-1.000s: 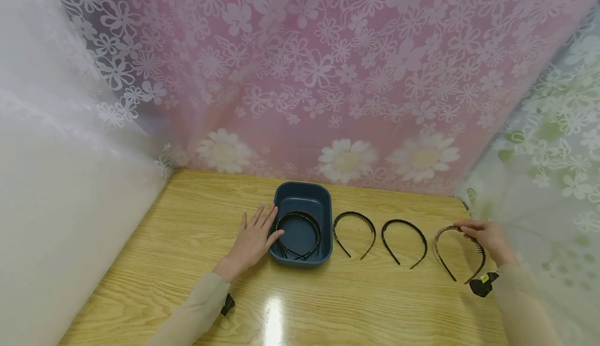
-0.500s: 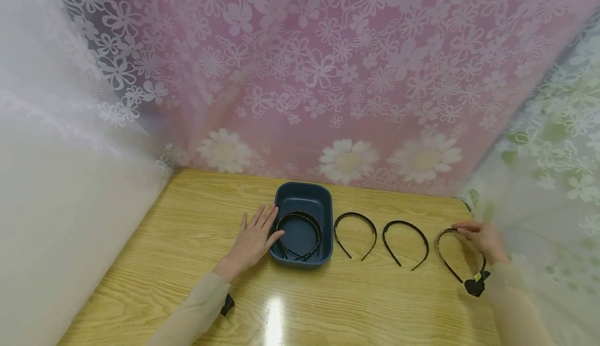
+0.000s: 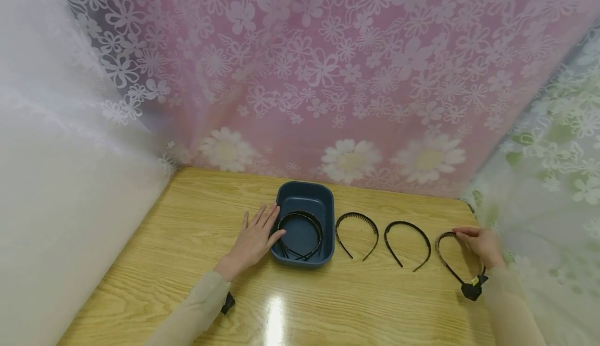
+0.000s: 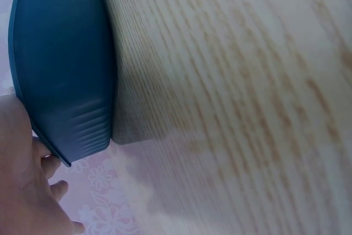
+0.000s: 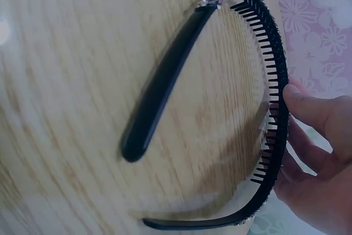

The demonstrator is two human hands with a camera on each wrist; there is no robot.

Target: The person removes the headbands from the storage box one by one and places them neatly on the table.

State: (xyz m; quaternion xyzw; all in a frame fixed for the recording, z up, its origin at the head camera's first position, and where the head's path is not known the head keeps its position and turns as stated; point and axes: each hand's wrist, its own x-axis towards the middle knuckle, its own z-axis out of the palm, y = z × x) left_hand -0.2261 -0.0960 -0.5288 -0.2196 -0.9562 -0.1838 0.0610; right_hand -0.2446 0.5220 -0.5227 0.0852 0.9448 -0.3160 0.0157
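My left hand (image 3: 253,239) lies with straight fingers at the left rim of a dark blue plastic tray (image 3: 303,198), its thumb reaching over the edge. In the left wrist view the fingers show behind the tray's rim (image 4: 12,42). Inside the tray, several black headbands (image 3: 321,231) lie overlapped. At the far right, my right hand (image 3: 483,247) pinches the top of a headband (image 3: 439,252) between thumb and fingers. The right wrist view shows this headband (image 5: 279,64) as black, with comb teeth inside and glittery trim outside; its two ends point toward the wrist camera's left.
Two more headbands lie in a row on the wooden table (image 3: 356,304): a toothed one (image 3: 338,236) beside the tray and a plain dark one (image 3: 428,242) further right. A pink floral curtain (image 3: 300,90) hangs behind, with pale sheeting (image 3: 70,179) at the left.
My right wrist has swung slightly left and toward me, and the pinched headband has turned a little with it. The left hand, the tray and the other headbands stay put.
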